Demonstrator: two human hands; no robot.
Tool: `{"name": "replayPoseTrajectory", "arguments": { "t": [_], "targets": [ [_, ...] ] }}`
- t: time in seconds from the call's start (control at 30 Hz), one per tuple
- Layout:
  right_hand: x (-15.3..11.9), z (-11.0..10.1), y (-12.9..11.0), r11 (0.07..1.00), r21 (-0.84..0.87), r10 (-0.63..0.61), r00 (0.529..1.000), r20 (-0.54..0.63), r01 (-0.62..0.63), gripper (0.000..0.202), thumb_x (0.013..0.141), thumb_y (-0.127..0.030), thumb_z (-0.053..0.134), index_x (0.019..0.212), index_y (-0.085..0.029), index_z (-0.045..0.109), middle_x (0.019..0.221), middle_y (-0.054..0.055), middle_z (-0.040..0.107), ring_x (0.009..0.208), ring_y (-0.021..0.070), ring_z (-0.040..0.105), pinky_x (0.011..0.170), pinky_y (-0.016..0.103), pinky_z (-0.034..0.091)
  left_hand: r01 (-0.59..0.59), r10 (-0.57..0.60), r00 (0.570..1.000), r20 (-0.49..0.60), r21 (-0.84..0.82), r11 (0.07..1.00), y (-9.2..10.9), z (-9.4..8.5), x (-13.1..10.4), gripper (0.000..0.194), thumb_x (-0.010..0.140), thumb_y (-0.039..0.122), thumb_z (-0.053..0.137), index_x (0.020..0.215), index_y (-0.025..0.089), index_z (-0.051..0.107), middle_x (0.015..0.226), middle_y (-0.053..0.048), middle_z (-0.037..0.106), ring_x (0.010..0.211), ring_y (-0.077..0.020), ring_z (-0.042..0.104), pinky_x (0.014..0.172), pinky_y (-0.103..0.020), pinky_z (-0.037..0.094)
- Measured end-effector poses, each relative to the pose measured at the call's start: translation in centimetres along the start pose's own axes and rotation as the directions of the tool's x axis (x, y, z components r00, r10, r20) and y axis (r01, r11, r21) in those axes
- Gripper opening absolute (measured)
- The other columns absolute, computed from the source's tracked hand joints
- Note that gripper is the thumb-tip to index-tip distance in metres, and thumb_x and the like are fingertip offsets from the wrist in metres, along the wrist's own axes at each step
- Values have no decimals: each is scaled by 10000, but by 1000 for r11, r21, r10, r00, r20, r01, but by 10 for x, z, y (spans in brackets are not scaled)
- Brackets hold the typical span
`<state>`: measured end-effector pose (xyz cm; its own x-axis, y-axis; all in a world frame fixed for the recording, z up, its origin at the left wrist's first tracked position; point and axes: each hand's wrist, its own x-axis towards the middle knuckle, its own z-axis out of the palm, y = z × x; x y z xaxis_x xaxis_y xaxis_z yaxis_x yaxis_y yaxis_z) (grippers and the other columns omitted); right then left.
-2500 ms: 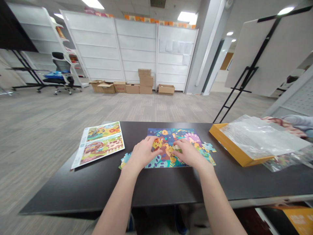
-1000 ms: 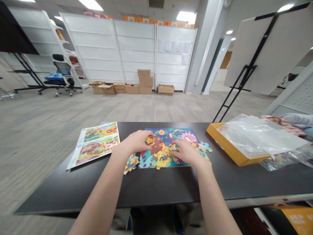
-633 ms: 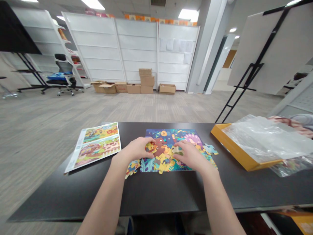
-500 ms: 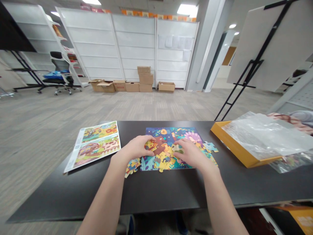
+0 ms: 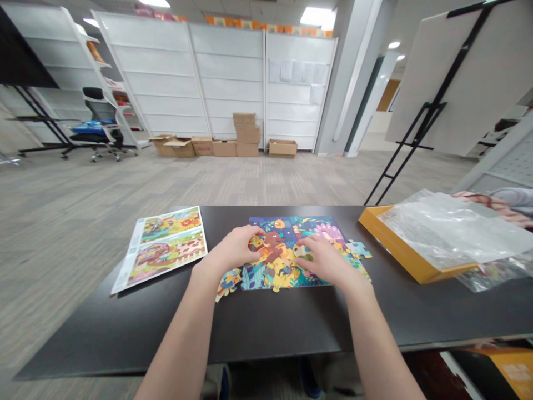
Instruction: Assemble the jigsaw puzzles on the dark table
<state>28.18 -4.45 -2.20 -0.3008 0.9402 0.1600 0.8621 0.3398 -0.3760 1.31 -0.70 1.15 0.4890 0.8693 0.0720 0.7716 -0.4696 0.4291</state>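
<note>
— How do you hold your hands there?

— My right hand [image 5: 322,259] bends over a cream-and-green puzzle piece [image 5: 303,253], thumb on one side and fingers on the other; it seems pinched between them. My left hand [image 5: 235,247] curves at yellow-and-orange puzzle pieces [image 5: 259,247], thumb and forefinger apart around them. Whether it really grips them, I cannot tell.

— Why are both so low and near each other?

— Probably because the loose pieces [image 5: 281,273] lie in a heap between them, on the jigsaw picture [image 5: 287,233] with the brown bear. Staying low should let me make small movements without pushing the heap.

— And the printed sheet [image 5: 166,253]?

— It lies at my left, face up, I think so that my arms do not cover it. More pieces [image 5: 229,281] are just beside my left wrist.

— What is in the yellow box [image 5: 400,247]?

— Clear plastic wrapping [image 5: 453,228], which also hangs over the edge; below it I cannot see. Farther, on the floor, stand cardboard boxes [image 5: 225,148], some of them open, but their inside is too far to tell.
</note>
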Motion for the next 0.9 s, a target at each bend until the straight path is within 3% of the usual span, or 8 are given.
{"name": "replayPoseTrajectory", "arguments": {
  "t": [0.1, 0.2, 0.43, 0.57, 0.67, 0.8, 0.9],
  "targets": [
    [0, 1, 1, 1000, -12, -10, 1000, 2, 10, 321, 850, -279, 721, 1152, -176, 690, 1163, 129, 684, 1135, 286, 616, 991, 421, 468, -2, 1, 1000, 31, 2, 1000, 0, 0, 0, 547, 715, 338, 761, 1231, 187, 660, 1216, -92, 711, 1083, -278, 671, 962, -367, 510],
    [0, 1, 2, 1000, -14, -17, 1000, -5, 17, 322, 849, -288, 723, 1151, -181, 690, 1161, 123, 684, 1142, 285, 612, 995, 421, 465, -10, 10, 998, 65, 12, 1000, 2, 3, 1, 590, 685, 339, 792, 1241, 193, 658, 1256, -102, 701, 1141, -296, 654, 995, -376, 496],
    [-1, -1, -2, 1000, -23, -9, 1000, 5, 9, 325, 861, -305, 714, 1158, -175, 688, 1152, 131, 685, 1136, 288, 615, 992, 430, 470, -105, 105, 994, -7, -115, 988, 7, 4, 2, 469, 726, 303, 748, 1187, 240, 685, 1200, -43, 732, 1089, -247, 677, 972, -339, 504],
    [0, -2, -2, 1000, -23, -5, 1000, 22, 5, 331, 865, -293, 706, 1168, -161, 687, 1171, 137, 683, 1138, 288, 615, 1000, 426, 467, 57, -59, 985, -161, -23, 998, -13, -5, -1, 430, 793, 374, 692, 1190, 210, 664, 1194, -81, 718, 1047, -257, 681, 924, -362, 521],
    [0, -2, -2, 1000, -24, -2, 1000, 26, 3, 337, 864, -284, 704, 1175, -156, 686, 1177, 144, 683, 1148, 291, 612, 1003, 427, 467, 179, -166, 971, -171, 68, 981, -26, -8, -3, 447, 808, 390, 673, 1210, 196, 646, 1206, -107, 704, 987, -272, 696, 884, -382, 530],
    [0, -2, -3, 1000, -18, 7, 999, 34, -6, 331, 873, -279, 683, 1179, -150, 687, 1198, 148, 675, 1150, 291, 613, 1010, 429, 465, 150, -140, 985, -103, 92, 984, -27, -4, -1, 455, 788, 349, 677, 1217, 202, 645, 1189, -104, 712, 1033, -280, 687, 915, -373, 521],
    [0, -2, -3, 1000, -8, 10, 999, 41, -10, 334, 876, -281, 677, 1182, -149, 686, 1208, 147, 670, 1158, 290, 609, 1015, 427, 463, 139, -134, 985, -112, 32, 990, -25, -5, -2, 520, 792, 388, 694, 1277, 222, 604, 1182, -89, 717, 1036, -267, 687, 922, -358, 522]
  ]
}}
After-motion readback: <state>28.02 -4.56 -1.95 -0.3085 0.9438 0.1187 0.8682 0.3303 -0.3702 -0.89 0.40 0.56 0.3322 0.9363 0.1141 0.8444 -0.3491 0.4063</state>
